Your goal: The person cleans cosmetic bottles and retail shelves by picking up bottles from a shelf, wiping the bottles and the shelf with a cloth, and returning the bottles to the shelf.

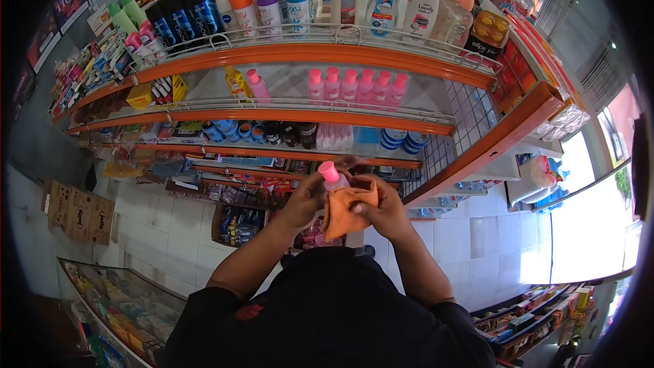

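A small pink bottle [334, 178] with a pink cap is held upright in front of my chest. My left hand [306, 201] is closed around its left side, fingers partly behind it. My right hand [383, 210] grips an orange cloth [349, 212], thumb pressed on the front. The cloth lies against the bottle and covers its lower part. Several similar pink bottles [350, 85] stand in a row on the middle shelf, and a single pink bottle [257, 85] stands further left beside a yellow bottle [237, 83].
Orange-edged shelves [286, 52] rise in front, with deodorants and lotion bottles on top behind a wire rail. Below are blue tubs [404, 140] and dark jars. A cardboard box [78, 212] sits on the floor at left. A glass display case [122, 307] is behind at lower left.
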`<state>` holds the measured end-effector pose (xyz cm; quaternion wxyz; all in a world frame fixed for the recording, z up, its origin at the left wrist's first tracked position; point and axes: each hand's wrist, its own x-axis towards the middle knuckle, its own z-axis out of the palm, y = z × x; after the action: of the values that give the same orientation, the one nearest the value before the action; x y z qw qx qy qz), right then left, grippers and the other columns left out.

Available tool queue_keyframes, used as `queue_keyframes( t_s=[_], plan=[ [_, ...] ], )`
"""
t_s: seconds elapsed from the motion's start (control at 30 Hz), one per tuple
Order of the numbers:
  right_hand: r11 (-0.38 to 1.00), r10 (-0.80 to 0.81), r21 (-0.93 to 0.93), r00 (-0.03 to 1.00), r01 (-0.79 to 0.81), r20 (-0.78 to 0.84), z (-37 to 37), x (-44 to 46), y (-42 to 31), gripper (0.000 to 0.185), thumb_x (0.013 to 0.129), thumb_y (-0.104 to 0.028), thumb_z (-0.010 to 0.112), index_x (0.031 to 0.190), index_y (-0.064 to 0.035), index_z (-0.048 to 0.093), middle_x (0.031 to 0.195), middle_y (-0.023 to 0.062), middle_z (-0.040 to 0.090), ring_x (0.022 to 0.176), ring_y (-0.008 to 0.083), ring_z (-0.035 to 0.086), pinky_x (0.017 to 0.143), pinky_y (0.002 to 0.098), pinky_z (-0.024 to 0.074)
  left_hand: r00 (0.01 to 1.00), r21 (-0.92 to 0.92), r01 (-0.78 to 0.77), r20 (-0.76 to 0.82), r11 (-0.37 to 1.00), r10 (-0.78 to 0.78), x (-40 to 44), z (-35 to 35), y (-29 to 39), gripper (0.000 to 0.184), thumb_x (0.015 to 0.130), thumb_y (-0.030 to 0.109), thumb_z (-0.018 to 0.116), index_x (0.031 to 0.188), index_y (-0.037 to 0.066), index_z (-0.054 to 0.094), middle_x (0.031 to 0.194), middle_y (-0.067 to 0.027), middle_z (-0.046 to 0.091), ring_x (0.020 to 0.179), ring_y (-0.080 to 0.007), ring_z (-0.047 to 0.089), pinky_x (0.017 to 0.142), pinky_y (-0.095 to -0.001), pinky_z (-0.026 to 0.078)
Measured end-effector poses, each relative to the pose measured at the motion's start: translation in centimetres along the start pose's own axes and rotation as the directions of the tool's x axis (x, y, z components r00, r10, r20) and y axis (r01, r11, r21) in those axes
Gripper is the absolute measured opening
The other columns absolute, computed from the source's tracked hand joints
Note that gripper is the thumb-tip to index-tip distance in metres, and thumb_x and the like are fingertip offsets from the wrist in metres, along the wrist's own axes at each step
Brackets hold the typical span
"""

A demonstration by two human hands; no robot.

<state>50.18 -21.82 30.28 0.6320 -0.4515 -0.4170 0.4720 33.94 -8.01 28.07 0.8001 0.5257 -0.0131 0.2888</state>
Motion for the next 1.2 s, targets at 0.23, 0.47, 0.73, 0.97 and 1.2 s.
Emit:
queue_keyframes(
  t_s=[0.23, 0.47, 0.73, 0.97, 1.2],
  plan=[
    [0.886, -0.408, -0.308, 0.899, 0.347, -0.161, -1.1, 0.6, -1.3, 0.037, 0.095, 0.001, 0.065, 0.132, 0.0032, 0.064, 0.132, 0.0142, 0.065, 0.12, 0.0217, 0.063, 0.107, 0.0341, 0.0469, 0.989, 0.282, -0.002, -0.144, 0.959, 0.044, -1.1, -0.3, 0.0, 0.064, 0.098, 0.043, 0.073, 0.143, 0.007, 0.045, 0.126, -0.0039, 0.059, 0.109, -0.0136, 0.06, 0.091, -0.0305, 0.051],
    [0.791, -0.447, -0.505, 0.89, 0.345, -0.092, -0.6, 0.2, -2.5, 0.04, 0.081, -0.004, 0.079, 0.119, 0.0025, 0.067, 0.125, 0.0178, 0.063, 0.114, 0.0314, 0.067, 0.101, 0.0393, 0.0512, 0.977, 0.19, 0.176, -0.154, 0.966, -0.148, -1.3, 1.8, 1.3, 0.062, 0.108, 0.045, 0.056, 0.151, 0.003, 0.04, 0.14, -0.0093, 0.053, 0.136, -0.0183, 0.047, 0.116, -0.0362, 0.038],
    [0.616, -0.52, -0.651, 0.85, 0.444, 0.088, -1.0, 0.6, -2.9, 0.057, 0.073, -0.007, 0.09, 0.125, 0.0036, 0.07, 0.131, 0.0187, 0.065, 0.119, 0.034, 0.066, 0.098, 0.0395, 0.0538, 0.967, 0.229, 0.245, 0.007, 0.942, -0.254, -1.3, 0.2, 1.0, 0.048, 0.108, 0.023, 0.059, 0.149, 0.004, 0.044, 0.145, -0.0099, 0.051, 0.137, -0.0191, 0.048, 0.115, -0.0361, 0.039],
    [0.774, -0.392, -0.561, 0.918, 0.294, -0.06, 0.1, 0.4, -1.7, 0.05, 0.075, -0.006, 0.088, 0.121, 0.0059, 0.072, 0.12, 0.0196, 0.072, 0.113, 0.0304, 0.07, 0.096, 0.0377, 0.0543, 0.998, 0.504, 0.051, 0.007, 0.862, -0.063, -0.3, 0.6, 0.3, 0.057, 0.092, 0.006, 0.075, 0.14, 0.006, 0.045, 0.136, -0.009, 0.054, 0.131, -0.0192, 0.054, 0.109, -0.0354, 0.046],
    [0.806, -0.405, -0.554, 0.878, 0.21, -0.256, 1.0, 0.2, 0.0, 0.035, 0.081, -0.001, 0.084, 0.114, 0.0071, 0.073, 0.112, 0.0178, 0.075, 0.1, 0.0235, 0.072, 0.089, 0.0333, 0.0556, 0.981, 0.741, 0.095, -0.182, 0.665, 0.063, 0.1, 2.0, 0.7, 0.051, 0.093, -0.001, 0.067, 0.139, 0.005, 0.047, 0.133, -0.0156, 0.055, 0.125, -0.0259, 0.058, 0.105, -0.0389, 0.048]
  ],
)
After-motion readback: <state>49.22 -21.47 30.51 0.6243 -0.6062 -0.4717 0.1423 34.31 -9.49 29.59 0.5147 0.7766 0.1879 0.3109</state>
